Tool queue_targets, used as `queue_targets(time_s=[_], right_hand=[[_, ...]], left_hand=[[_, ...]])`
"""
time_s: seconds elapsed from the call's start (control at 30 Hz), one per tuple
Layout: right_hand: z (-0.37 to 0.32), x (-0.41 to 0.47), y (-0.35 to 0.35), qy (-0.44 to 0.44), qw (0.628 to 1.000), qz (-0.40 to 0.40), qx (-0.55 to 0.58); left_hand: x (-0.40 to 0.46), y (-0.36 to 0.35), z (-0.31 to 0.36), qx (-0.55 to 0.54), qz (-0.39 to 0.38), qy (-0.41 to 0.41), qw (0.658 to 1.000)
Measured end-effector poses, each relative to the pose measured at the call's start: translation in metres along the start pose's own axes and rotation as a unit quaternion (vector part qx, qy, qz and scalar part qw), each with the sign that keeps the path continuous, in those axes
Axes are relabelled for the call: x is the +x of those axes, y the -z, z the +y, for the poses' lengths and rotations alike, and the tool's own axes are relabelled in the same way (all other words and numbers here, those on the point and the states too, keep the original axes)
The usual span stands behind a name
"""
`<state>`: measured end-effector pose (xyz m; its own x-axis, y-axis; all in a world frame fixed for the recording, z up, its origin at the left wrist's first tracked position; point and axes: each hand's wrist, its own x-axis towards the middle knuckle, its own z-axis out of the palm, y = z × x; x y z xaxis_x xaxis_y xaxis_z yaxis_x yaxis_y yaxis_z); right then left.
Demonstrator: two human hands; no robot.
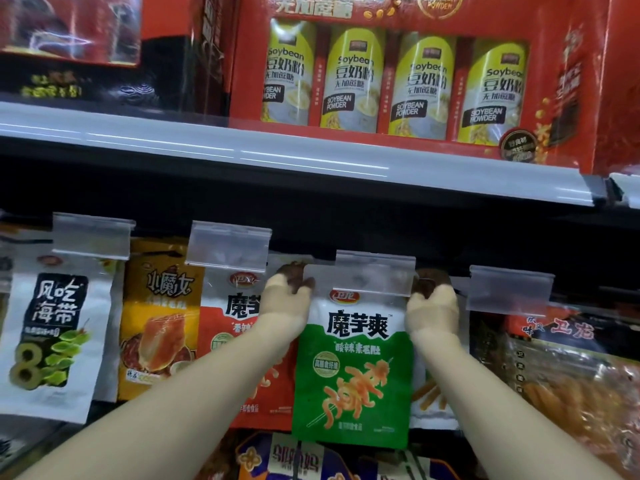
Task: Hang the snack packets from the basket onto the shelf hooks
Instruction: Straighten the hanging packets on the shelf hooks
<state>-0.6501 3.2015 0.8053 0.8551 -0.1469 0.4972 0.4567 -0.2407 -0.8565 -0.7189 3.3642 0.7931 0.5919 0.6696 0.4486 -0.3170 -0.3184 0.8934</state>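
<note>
The flat green-and-white plastic snack pouch [353, 368] (black lettering up top, an orange skewer picture below) hangs in the row of pouches under the shelf edge. Its top is tucked behind a clear plastic price-tag holder [375, 271]. The left hand [287, 296] pinches its upper left corner and the right hand [433, 306] grips the upper right, fingers curled. Above, a red cardboard gift box [249, 64] holds four yellow soybean-powder cans [356, 81] side by side.
</note>
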Motion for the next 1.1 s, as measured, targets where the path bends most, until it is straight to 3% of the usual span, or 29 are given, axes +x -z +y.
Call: queue_targets(time_s=[0.53,1.1], right_hand=[[-0.002,-0.007,-0.001,0.008,1.000,-0.024,-0.002],[-0.001,-0.010,-0.004,0.011,1.000,-0.006,-0.011]], left_hand=[[0.007,0.002,-0.016,0.002,0.005,0.023,1.000],[0.013,0.009,-0.016,0.022,-0.005,-0.015,1.000]])
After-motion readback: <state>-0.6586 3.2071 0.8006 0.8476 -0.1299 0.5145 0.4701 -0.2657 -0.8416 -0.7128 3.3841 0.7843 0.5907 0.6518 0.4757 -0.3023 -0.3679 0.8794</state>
